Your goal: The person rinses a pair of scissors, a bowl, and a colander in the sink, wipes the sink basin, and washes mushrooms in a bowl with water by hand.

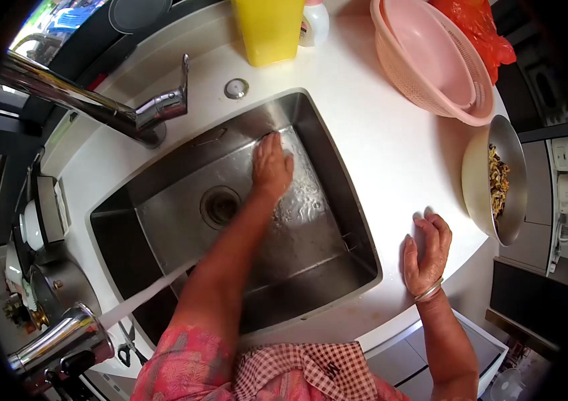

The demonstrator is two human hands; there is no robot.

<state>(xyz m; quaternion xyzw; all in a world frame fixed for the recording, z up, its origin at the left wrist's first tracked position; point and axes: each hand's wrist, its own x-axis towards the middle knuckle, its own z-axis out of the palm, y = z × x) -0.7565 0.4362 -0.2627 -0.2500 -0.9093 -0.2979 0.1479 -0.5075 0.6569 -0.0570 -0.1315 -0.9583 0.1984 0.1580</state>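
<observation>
My left hand (pixel 272 168) reaches down into the stainless steel sink (pixel 357 230), its fingers stretched out against the wet bottom near the far wall. It holds nothing that I can see. Water and some foam lie on the sink floor to its right, and the drain (pixel 220 206) is to its left. On the white countertop (pixel 391 167), right of the sink, my right hand (pixel 426 252) rests with fingers apart and loosely bent, a bangle round its wrist. From the faucet spout (pixel 63 347) at lower left, a stream of water runs toward the sink.
A faucet handle (pixel 164 107) stands behind the sink. Farther back are a yellow container (pixel 269 30) and a white bottle (pixel 315 25). Pink baskets (pixel 404 73), a red plastic bag (pixel 478 33) and a bowl of brownish food (pixel 474 177) line the right. Scissors (pixel 130 344) lie at lower left.
</observation>
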